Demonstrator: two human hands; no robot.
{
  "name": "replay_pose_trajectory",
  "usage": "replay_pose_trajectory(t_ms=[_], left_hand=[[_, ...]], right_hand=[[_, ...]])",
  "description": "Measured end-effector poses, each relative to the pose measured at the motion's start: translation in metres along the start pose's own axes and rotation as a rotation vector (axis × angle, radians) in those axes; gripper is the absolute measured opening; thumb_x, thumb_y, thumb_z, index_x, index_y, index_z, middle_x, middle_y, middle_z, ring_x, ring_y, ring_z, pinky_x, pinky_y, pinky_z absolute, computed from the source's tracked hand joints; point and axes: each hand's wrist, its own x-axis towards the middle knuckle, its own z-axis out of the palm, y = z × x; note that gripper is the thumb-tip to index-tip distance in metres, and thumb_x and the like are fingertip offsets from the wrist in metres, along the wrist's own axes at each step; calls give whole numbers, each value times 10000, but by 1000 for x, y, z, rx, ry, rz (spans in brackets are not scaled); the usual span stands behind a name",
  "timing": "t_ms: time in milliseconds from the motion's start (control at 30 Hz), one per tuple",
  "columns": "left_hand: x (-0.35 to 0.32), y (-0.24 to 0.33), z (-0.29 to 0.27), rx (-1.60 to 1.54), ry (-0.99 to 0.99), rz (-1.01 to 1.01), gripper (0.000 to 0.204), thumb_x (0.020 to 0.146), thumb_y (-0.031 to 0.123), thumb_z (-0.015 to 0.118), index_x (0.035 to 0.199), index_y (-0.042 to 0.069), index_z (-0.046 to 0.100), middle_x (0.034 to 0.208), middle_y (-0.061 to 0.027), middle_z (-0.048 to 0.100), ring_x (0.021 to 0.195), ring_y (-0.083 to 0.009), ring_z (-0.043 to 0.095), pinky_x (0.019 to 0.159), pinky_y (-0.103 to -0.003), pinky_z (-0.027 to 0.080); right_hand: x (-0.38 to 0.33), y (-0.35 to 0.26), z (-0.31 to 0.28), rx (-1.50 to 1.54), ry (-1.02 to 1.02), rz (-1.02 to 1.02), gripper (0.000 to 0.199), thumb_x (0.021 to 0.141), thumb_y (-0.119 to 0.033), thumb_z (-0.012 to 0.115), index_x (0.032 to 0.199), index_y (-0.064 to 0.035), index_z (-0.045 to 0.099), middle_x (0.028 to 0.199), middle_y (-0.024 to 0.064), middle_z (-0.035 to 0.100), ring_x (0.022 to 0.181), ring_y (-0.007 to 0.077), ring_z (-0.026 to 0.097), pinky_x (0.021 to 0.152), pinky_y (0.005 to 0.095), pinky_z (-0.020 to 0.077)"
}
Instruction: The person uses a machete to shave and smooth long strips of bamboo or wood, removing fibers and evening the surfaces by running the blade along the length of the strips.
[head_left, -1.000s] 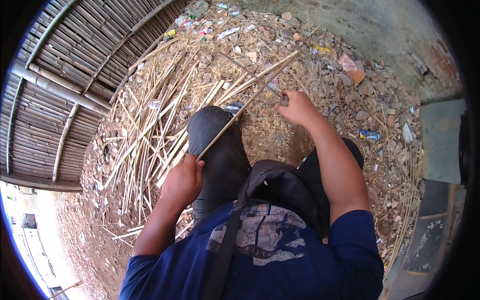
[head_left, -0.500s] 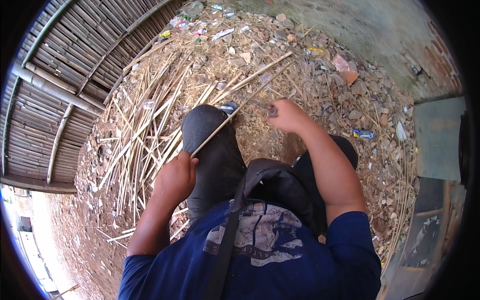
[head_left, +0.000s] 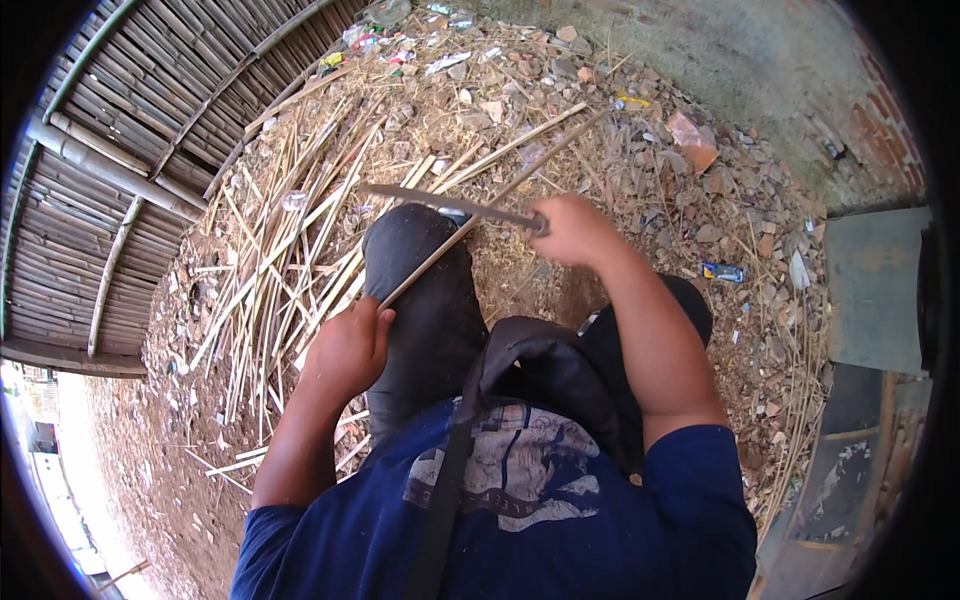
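Observation:
My left hand (head_left: pixel 350 345) is closed around the near end of a long bamboo strip (head_left: pixel 520 180), beside my left knee. The strip slants away to the upper right across the knee. In my right hand (head_left: pixel 574 230) is the handle of a long dark machete (head_left: pixel 440 200), its blade pointing left. The blade crosses over the strip just beyond my knee; whether it touches the strip I cannot tell. My right fingers are wrapped around the handle.
Many split bamboo strips (head_left: pixel 285 260) lie in a pile to the left. A bamboo wall (head_left: pixel 120 180) stands at the left, a plastered wall (head_left: pixel 740 60) at the far right. Rubble, a brick chunk (head_left: pixel 692 142) and a blue wrapper (head_left: pixel 723 272) litter the ground.
The machete blade has swung into plain view, now lying leftward across the strip. The strip's far end has shifted slightly to the right. My left hand keeps its hold.

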Motion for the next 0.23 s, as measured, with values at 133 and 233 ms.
replay_pose_trajectory(t_ms=[133, 233], left_hand=[[0, 0, -8, -9, -13, -8, 321, 1053, 288, 484, 945, -5, 559, 802, -293, 657, 806, -500, 643, 754, -592, 482], [-3, 0, -11, -3, -31, -49, 344, 1049, 310, 492, 954, -13, 564, 833, -303, 668, 848, -503, 650, 781, -584, 489]], right_hand=[[20, 55, -26, 169, 102, 288, 367, 861, -227, 713, 1185, -53, 717, 961, 189, 735, 871, 239, 712, 828, 373, 556], [17, 53, -25, 170, 86, 413, 500, 902, -281, 711, 1366, -124, 614, 1182, 147, 714, 875, 251, 710, 810, 372, 559]])
